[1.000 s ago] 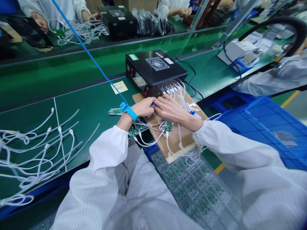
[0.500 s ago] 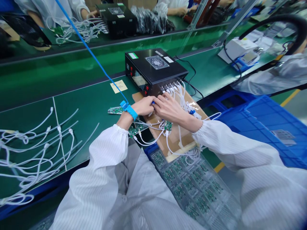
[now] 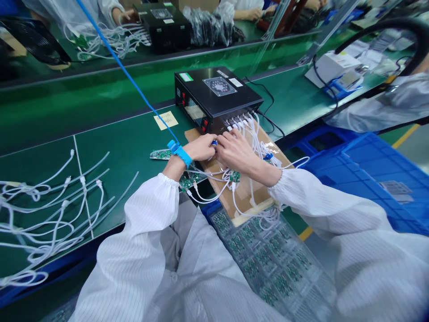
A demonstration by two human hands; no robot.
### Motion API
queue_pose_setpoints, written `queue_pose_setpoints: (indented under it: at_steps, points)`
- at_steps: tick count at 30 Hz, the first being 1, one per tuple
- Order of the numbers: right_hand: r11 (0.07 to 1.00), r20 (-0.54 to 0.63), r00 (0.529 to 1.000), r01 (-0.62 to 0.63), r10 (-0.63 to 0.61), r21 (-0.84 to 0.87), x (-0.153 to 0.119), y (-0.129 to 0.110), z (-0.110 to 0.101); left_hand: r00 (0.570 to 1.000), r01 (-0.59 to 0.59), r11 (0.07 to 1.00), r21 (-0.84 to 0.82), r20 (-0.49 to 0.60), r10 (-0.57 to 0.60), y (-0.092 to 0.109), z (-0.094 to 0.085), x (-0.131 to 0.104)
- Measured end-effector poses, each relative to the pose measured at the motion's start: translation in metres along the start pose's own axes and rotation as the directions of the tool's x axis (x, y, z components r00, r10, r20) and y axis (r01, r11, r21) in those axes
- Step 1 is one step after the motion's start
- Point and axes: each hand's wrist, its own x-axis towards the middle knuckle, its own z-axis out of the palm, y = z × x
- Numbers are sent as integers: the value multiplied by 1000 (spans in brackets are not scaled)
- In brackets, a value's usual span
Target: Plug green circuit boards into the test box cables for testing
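My left hand [image 3: 200, 148], with a blue wrist strap [image 3: 181, 153] on its wrist, meets my right hand [image 3: 237, 152] just in front of a black box [image 3: 221, 98] with a fan grille. The fingers of both are closed together around something mostly hidden; only a small blue piece [image 3: 214, 142] shows between them. White cables [image 3: 256, 138] run from plugs along the box's side, past my right hand. Below the hands, green circuit boards [image 3: 234, 176] with white cables plugged in rest on and beside a cardboard sheet [image 3: 243, 199]. Another green board [image 3: 161, 154] lies left of my left wrist.
Loose white cables [image 3: 63, 210] spread over the green bench at left. A clear tray [image 3: 268, 255] of boards sits below the cardboard. Blue crates [image 3: 375, 174] stand at right. A blue cord [image 3: 127, 78] runs up from my wrist strap. Co-workers' hands [image 3: 126, 17] are across the bench.
My hands stay together in the same place, with only slight finger movement. A little more of the blue piece shows between them.
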Motion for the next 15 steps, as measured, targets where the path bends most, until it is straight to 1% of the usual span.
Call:
queue_pose_setpoints:
  at_steps: [3, 8, 12, 15]
  points:
    - [1000, 19, 1000, -5, 4, 19, -1, 0, 2, 1000, 4, 1000, 23, 15, -4, 3, -3, -2]
    - [1000, 55, 998, 24, -25, 6, -3, 2, 1, 997, -20, 999, 29, 77, 17, 7, -7, -7]
    - [999, 87, 995, 39, -39, 9, -3, 4, -3, 996, -49, 997, 51, 72, 45, 5, -8, -8]
    - [997, 89, 994, 56, -61, 53, -3, 5, -4, 996, -45, 995, 95, 83, 37, 2, -8, -7]
